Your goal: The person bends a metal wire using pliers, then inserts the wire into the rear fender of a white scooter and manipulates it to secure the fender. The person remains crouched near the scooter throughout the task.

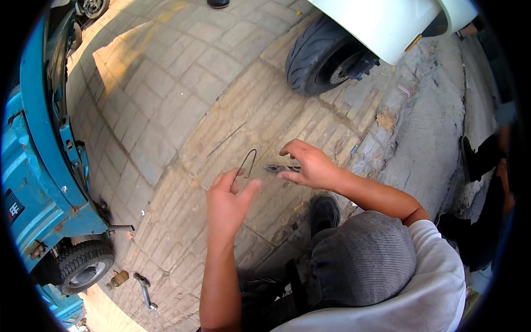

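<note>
My left hand (229,202) holds a thin bent metal wire (253,160), its loop standing up above my fingers, with the thumb held somewhat apart. Just to the right, my right hand (315,169) grips dark pliers (272,167), jaws pointing toward the wire but apparently not touching it; their handles are mostly hidden by the hand. Below both hands are the worn paving (199,182) and a thin straight rod (227,138) lying on it. My bent knee in grey corduroy and a dark shoe (323,216) show underneath.
A rusty blue vehicle (44,182) with a tyre (83,265) fills the left. Near it lie a brass-coloured piece (117,279) and a metal tool (144,292). A white vehicle's front wheel (321,58) stands beyond my hands. Another person's dark-clothed legs (484,166) are at the right edge.
</note>
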The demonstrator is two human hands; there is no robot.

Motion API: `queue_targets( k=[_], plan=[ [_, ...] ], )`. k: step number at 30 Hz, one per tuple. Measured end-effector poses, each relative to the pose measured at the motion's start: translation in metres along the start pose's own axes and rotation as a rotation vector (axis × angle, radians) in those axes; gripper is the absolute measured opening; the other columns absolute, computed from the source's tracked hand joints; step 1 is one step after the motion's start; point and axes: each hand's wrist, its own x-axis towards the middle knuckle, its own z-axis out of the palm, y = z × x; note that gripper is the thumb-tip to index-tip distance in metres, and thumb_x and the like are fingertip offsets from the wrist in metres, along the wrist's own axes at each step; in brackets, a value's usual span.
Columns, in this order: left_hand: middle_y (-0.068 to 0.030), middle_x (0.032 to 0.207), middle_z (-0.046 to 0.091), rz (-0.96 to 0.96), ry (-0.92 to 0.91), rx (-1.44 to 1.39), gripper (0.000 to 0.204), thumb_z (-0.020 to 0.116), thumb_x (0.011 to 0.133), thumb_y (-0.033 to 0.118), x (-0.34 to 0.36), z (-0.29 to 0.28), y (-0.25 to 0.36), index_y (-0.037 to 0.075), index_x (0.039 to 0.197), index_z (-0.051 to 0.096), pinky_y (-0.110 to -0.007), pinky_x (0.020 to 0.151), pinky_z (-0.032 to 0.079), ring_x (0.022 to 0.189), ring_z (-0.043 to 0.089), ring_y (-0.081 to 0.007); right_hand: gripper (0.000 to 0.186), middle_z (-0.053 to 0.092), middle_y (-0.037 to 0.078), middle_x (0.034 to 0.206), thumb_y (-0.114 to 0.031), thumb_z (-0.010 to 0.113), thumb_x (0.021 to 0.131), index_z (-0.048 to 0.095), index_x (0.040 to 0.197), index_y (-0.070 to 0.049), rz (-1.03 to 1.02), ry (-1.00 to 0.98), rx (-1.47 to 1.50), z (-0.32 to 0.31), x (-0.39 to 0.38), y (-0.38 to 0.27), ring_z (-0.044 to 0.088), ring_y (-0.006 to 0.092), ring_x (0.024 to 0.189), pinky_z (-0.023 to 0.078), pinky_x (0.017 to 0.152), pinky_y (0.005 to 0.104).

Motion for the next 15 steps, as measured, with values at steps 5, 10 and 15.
queue_targets(
  k=[5, 10, 15],
  plan=[
    [-0.0005, 0.076, 0.046, -0.064, 0.069, -0.053, 0.034, 0.071, 0.086, 0.015, -0.002, 0.012, 0.001, -0.002, 0.115, 0.064, -0.026, 0.06, 0.039, 0.066, 0.042, -0.0101, 0.039, 0.054, 0.014, 0.108, -0.03, 0.076, 0.074, 0.059, 0.1, -0.006, 0.089, -0.098, -0.569, 0.081, -0.047, 0.09, 0.051, 0.0342, 0.111, 0.045, 0.089, 0.0469],
    [-0.0054, 0.087, 0.057, 0.02, 0.094, -0.105, 0.03, 0.056, 0.096, 0.012, -0.004, 0.007, 0.002, -0.001, 0.122, 0.061, -0.026, 0.072, 0.043, 0.078, 0.051, -0.0124, 0.033, 0.054, 0.014, 0.107, -0.025, 0.073, 0.075, 0.06, 0.098, -0.005, 0.035, -0.07, -0.513, 0.092, -0.054, 0.117, 0.052, 0.0343, 0.105, 0.044, 0.088, 0.0463],
    [-0.0107, 0.089, 0.061, 0.047, 0.12, -0.111, 0.03, 0.052, 0.096, 0.008, 0.001, -0.004, 0.002, 0.0, 0.124, 0.06, -0.028, 0.071, 0.044, 0.075, 0.054, -0.0162, 0.025, 0.056, 0.013, 0.094, -0.022, 0.074, 0.081, 0.06, 0.091, -0.003, 0.146, -0.094, 0.23, 0.056, -0.046, 0.079, 0.056, 0.027, 0.089, 0.044, 0.079, 0.0365]
  ],
)
